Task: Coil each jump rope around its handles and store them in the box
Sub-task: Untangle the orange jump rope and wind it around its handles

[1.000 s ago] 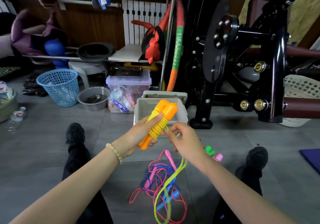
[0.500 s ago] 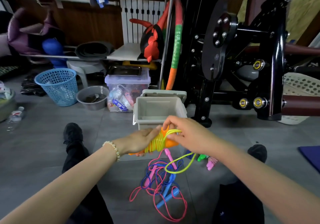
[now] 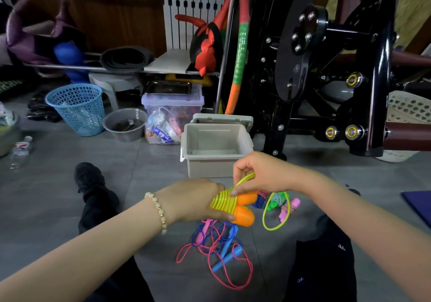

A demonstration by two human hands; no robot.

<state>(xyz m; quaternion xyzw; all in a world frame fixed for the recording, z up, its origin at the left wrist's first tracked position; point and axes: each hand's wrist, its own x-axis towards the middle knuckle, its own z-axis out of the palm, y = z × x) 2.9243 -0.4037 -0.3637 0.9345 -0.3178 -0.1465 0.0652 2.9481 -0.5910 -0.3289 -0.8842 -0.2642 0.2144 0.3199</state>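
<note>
left hand [image 3: 200,199] grips the two orange handles [image 3: 243,211] side by side, fingers curled round the yellow rope [image 3: 222,201] coiled on them. right hand [image 3: 263,173] pinches the rope's free end just above the coil; a short loose loop [image 3: 264,217] hangs below it. i judge this rope nearly wound: a last turn or two and a tuck remain.

the grey box [image 3: 193,164] stands open on the floor just beyond the hands, its lid [image 3: 221,117] behind it. i see no rope inside, so storing has not begun. near the right wrist lie small bundles [image 3: 278,200] that look already wound. below the hands a pink rope [image 3: 233,278] and a blue rope [image 3: 226,258] lie tangled together, unwound; separating them is the likely snag.

further off: blue basket [image 3: 77,108], grey bowl [image 3: 126,124], clear tub [image 3: 172,105], black exercise machine [image 3: 326,68]. none blocks the box.
</note>
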